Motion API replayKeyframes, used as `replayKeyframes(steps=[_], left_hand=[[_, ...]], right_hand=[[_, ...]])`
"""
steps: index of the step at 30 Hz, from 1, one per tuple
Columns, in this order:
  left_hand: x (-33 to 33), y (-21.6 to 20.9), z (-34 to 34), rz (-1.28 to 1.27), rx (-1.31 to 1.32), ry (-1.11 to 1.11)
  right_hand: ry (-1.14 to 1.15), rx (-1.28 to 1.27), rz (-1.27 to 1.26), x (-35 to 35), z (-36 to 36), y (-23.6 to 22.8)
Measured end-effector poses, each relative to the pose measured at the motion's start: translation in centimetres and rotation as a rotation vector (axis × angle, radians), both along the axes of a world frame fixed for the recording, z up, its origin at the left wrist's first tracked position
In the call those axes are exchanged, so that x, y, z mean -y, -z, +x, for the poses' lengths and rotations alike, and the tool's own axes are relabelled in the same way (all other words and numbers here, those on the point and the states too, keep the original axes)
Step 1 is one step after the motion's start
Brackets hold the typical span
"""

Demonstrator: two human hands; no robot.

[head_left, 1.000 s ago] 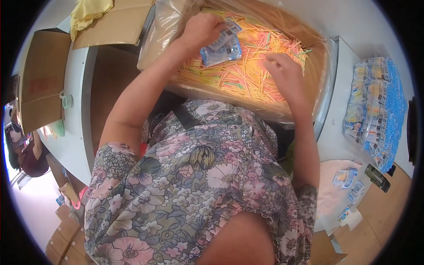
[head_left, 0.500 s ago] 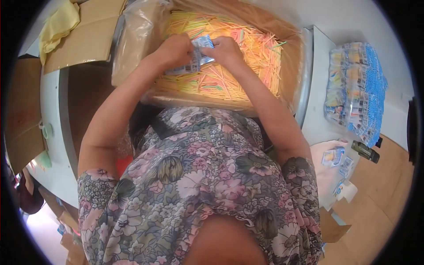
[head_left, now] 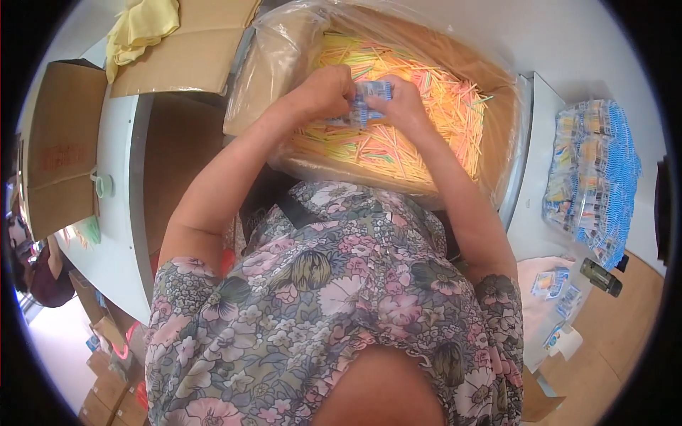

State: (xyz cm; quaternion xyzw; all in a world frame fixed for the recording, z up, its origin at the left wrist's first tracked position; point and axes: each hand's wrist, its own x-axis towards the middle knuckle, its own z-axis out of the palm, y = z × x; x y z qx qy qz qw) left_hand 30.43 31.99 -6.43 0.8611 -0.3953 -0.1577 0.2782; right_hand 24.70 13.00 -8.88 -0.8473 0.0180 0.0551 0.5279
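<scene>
Blue-edged sachets [head_left: 370,90], crosswise over the carton [head_left: 501,135], nearer its left edge: left hand [head_left: 330,91] gripping their left end, right hand [head_left: 402,106] pinching their right.

both arms bent and reaching forward, left hand [head_left: 328,92] curled knuckles-up, right hand [head_left: 403,106] pinching close by, thumb pointing left

pretty bright overall; floor [head_left: 53,341] looks blown out around 8 o'clock; glare on the plastic [head_left: 273,50] near 11; fisheye bows the table [head_left: 117,227] at 9; packet [head_left: 372,91] print's mushy
</scene>
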Motion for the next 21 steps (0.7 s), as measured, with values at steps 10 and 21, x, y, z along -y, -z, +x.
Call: replayKeyframes(steps=[10, 21], left_hand=[[3.7, -7.4, 3.9, -0.338, -0.248, -0.148], [4.3, -6.3, 2.3, -0.302, -0.348, -0.050]], right_hand=[[0.065, -0.317, -0.009, 14.2, -1.5, -5.1], [-0.138, 0.124, -0.201, 4.3, -0.2, -11.7]])
